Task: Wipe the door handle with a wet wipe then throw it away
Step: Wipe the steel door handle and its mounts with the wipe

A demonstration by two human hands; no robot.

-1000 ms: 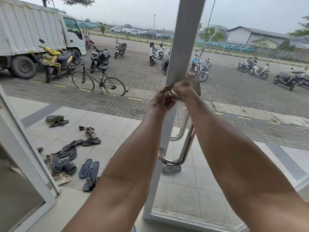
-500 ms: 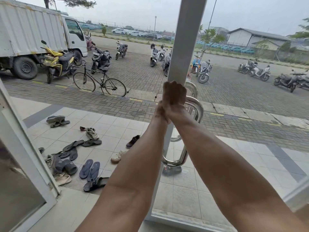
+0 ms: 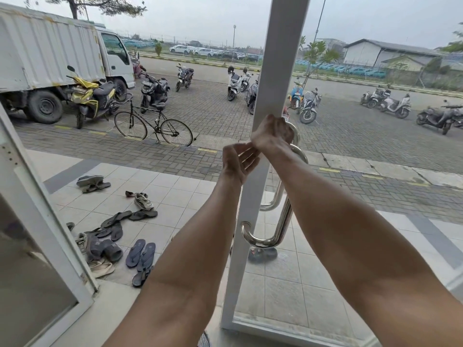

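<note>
A chrome door handle (image 3: 284,221) is fixed upright on the white frame (image 3: 275,71) of a glass door. My right hand (image 3: 273,134) is closed around the handle's top bend. My left hand (image 3: 238,164) hovers just left of the frame, below the right wrist, with its palm turned right and its fingers apart, holding nothing that I can see. No wet wipe shows; if there is one, it is hidden inside my right fist. A second handle (image 3: 275,196) on the far side shows through the glass.
Another white-framed door leaf (image 3: 37,196) stands at the left. Several sandals and shoes (image 3: 112,236) lie on the tiled porch beyond it. Farther out are a bicycle (image 3: 152,126), parked motorbikes and a white truck (image 3: 50,53).
My left hand has come away from my right hand, dropped down and to the left, and opened. My right hand has stayed at the handle's top.
</note>
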